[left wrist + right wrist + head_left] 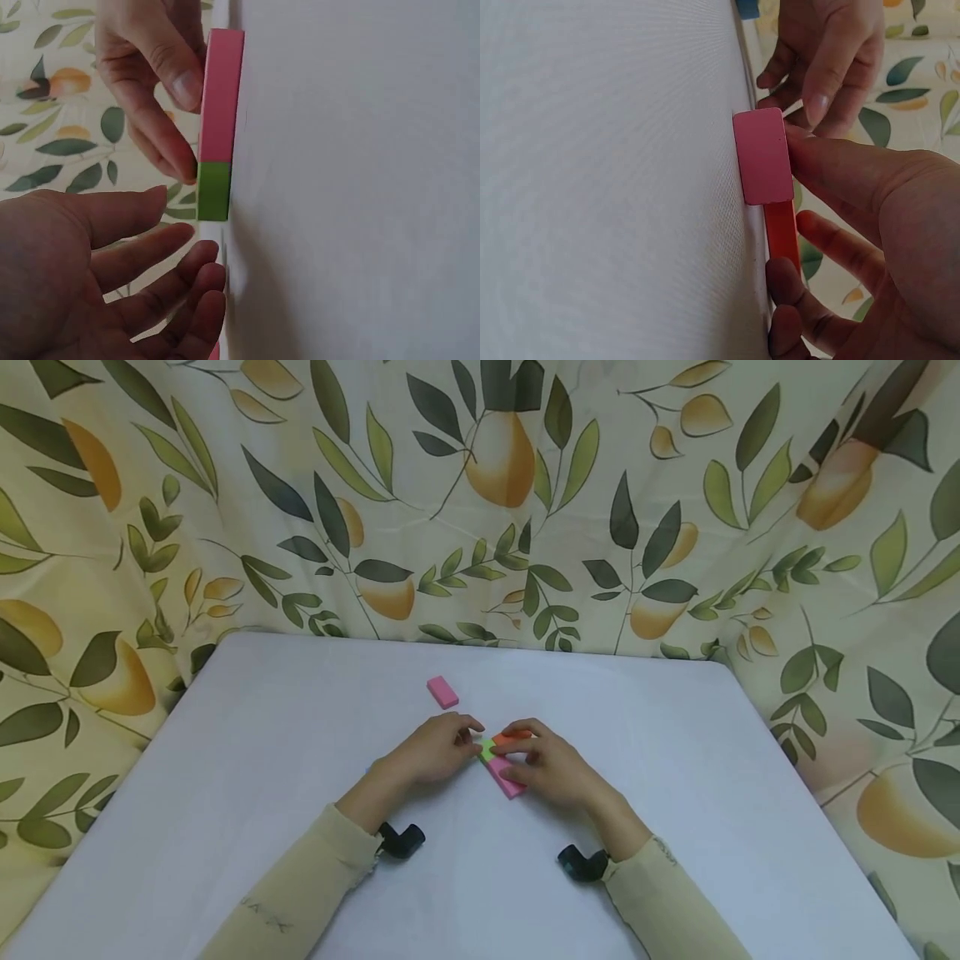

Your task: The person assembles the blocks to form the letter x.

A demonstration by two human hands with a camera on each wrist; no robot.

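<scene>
Our left hand [442, 747] is loose and empty, fingertips just beside the green block [214, 191]. Our right hand [555, 766] has thumb and curled fingers holding the near pink block [763, 157], orange block [781, 232] just beside it. Looks like we're lining blocks up; next probably needs a gentle nudge. Another pink block [442, 692] lies farther out on the surface [300, 727].
</scene>
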